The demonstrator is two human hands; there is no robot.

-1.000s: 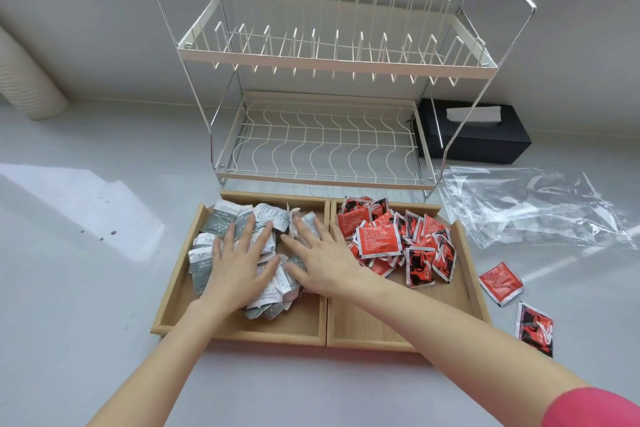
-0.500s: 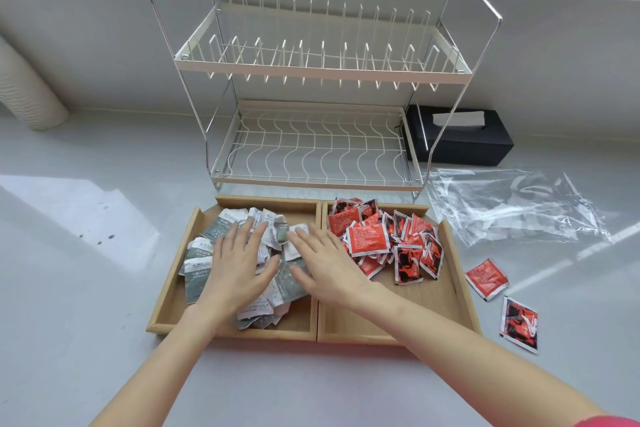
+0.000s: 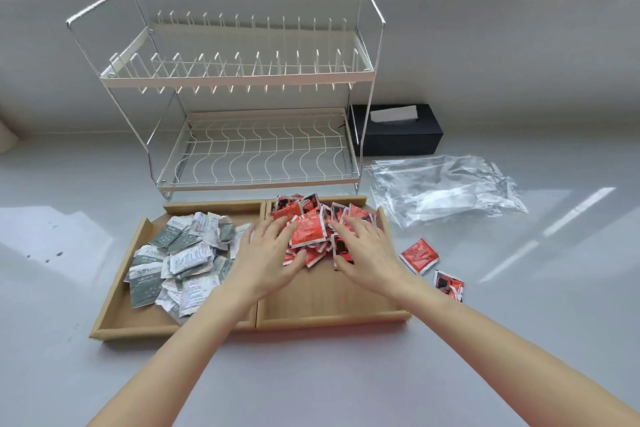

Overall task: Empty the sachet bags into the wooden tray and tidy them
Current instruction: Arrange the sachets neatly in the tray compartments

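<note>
Emptying: looks done; empty plastic bags (image 3: 446, 189) lie flat beside the wooden tray (image 3: 332, 317).
Left compartment: grey sachets (image 3: 180, 260), loose.
Right compartment: red sachets (image 3: 311, 229), heaped.
Hands: left hand (image 3: 268, 253) and right hand (image 3: 367, 253), fingers spread, flank the red heap.
Remaining: two stray red sachets (image 3: 419, 255) on the counter; neatening.

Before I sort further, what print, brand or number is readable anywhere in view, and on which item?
"太古taikoo": my best reading of the white print on a grey sachet in the wooden tray; partly blurred.
Other grey sachets: lines of print, too small to read.
Red sachets in the tray, and the two on the counter: white print, too blurred to read.
Tissue box, dish rack, plastic bags: no text visible.
</note>
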